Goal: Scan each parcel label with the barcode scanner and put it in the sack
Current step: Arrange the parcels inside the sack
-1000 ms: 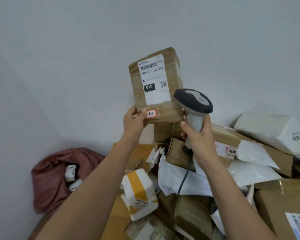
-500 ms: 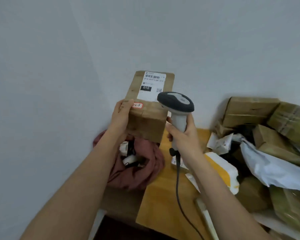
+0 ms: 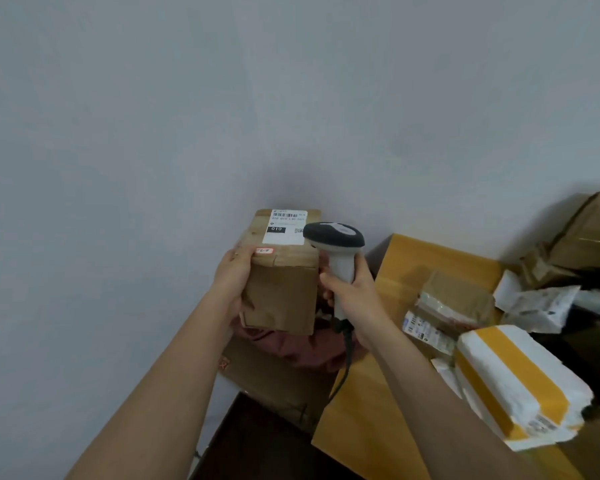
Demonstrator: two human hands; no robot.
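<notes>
We see the left hand (image 3: 237, 279) gripping the left side of a brown cardboard parcel (image 3: 282, 289), thumb across its top edge and fingers curled round the near face, so the box is held upright directly above the dull-red cloth sack (image 3: 303, 344), whose crumpled folds show just beneath and beside it. On the parcel's top face lies a white printed label (image 3: 284, 227) with a barcode and a black "010" patch, and a small red-edged sticker (image 3: 264, 251) sits by the thumb. Our right hand (image 3: 352, 296) is wrapped tightly round the pale, smooth handle of the barcode scanner (image 3: 335, 245), its rounded dark head just beside the label's right edge; a black cable (image 3: 345, 362) hangs from the grip. To the right, the orange-yellow wooden table (image 3: 371, 417) carries taped cardboard boxes, crinkled white plastic mailers, and a white parcel banded with yellow tape (image 3: 513, 382).
</notes>
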